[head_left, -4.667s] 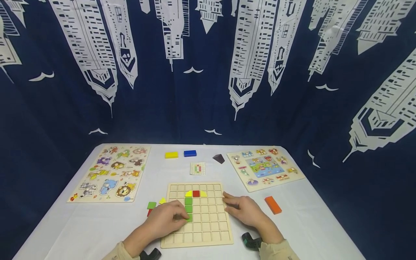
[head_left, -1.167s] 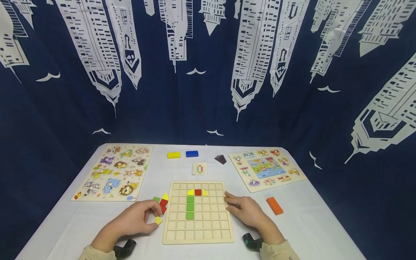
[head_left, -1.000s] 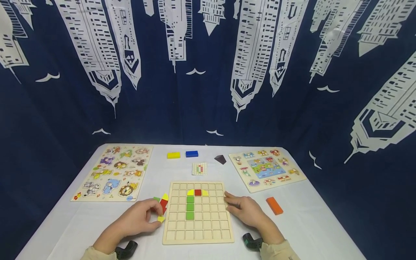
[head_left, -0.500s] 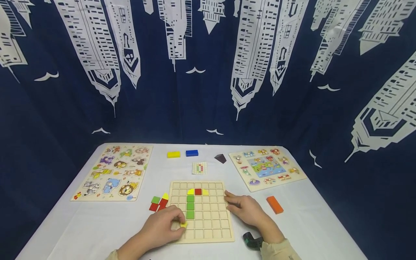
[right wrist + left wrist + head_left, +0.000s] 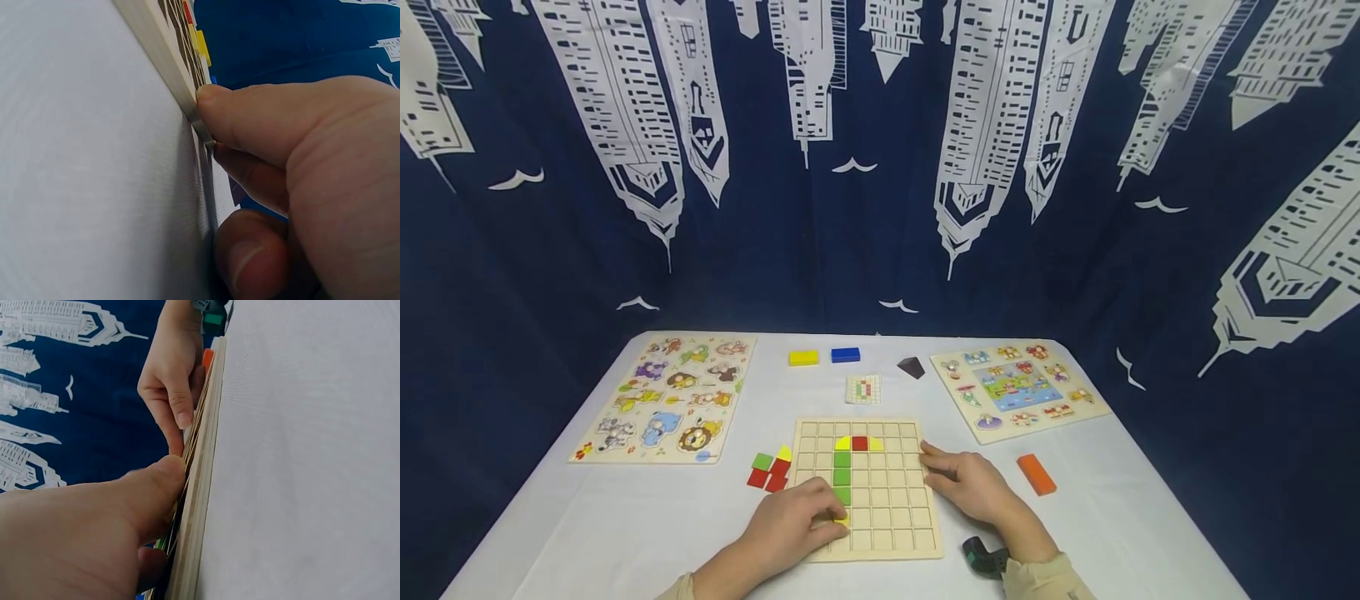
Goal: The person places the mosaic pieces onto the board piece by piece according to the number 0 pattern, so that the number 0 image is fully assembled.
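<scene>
A wooden grid board (image 5: pixel 895 508) lies on the white table in front of me. On it a green column (image 5: pixel 842 477) stands under a red square (image 5: pixel 860 443) flanked by yellow quarter pieces. My left hand (image 5: pixel 808 521) pinches a small yellow piece (image 5: pixel 842 519) on the cell just below the green column. In the left wrist view its thumb (image 5: pixel 156 487) lies against the board's surface (image 5: pixel 203 487). My right hand (image 5: pixel 958 479) rests on the board's right edge with relaxed fingers. The right wrist view shows its thumb (image 5: pixel 250 119) pressing the board's side (image 5: pixel 156 37).
Loose green (image 5: pixel 762 461), red (image 5: pixel 758 478) and yellow (image 5: pixel 784 453) pieces lie left of the board. An orange block (image 5: pixel 1037 474) is at the right. Behind are a pattern card (image 5: pixel 862 388), yellow (image 5: pixel 803 357) and blue (image 5: pixel 846 355) blocks, a dark wedge (image 5: pixel 912 367) and two animal puzzles (image 5: pixel 662 398), (image 5: pixel 1018 387).
My left hand picked a yellow piece from the loose pile at the left and carried it right onto the board, below the green column. The right hand stayed put.
</scene>
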A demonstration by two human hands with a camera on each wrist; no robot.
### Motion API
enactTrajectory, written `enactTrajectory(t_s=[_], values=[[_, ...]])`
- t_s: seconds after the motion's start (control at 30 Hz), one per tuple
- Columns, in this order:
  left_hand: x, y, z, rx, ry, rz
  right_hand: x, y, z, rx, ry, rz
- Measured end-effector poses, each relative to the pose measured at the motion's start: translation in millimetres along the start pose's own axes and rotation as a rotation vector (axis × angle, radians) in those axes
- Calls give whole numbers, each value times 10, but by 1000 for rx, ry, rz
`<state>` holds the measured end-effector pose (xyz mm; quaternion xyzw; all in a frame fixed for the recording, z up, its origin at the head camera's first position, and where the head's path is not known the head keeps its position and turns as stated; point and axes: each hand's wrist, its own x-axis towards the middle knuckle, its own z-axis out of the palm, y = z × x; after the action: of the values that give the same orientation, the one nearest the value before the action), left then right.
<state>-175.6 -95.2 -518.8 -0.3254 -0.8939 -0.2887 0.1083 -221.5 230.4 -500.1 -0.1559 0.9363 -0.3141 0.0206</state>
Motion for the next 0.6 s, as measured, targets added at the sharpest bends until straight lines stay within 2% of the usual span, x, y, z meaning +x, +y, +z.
enactTrajectory(t_s=[0.17, 0.47, 0.53, 0.6], values=[[-9, -10, -19, -12, 36, 27, 5, 2, 11, -2, -5, 1], [-3, 8, -30, -2, 66, 6, 5, -3, 2, -2, -9, 1], [-2, 15, -49, -15, 69, -35, 1, -4, 2, -5, -11, 4], [5, 11, -102, -39, 93, -115, -1, -11, 0, -7, -14, 0]])
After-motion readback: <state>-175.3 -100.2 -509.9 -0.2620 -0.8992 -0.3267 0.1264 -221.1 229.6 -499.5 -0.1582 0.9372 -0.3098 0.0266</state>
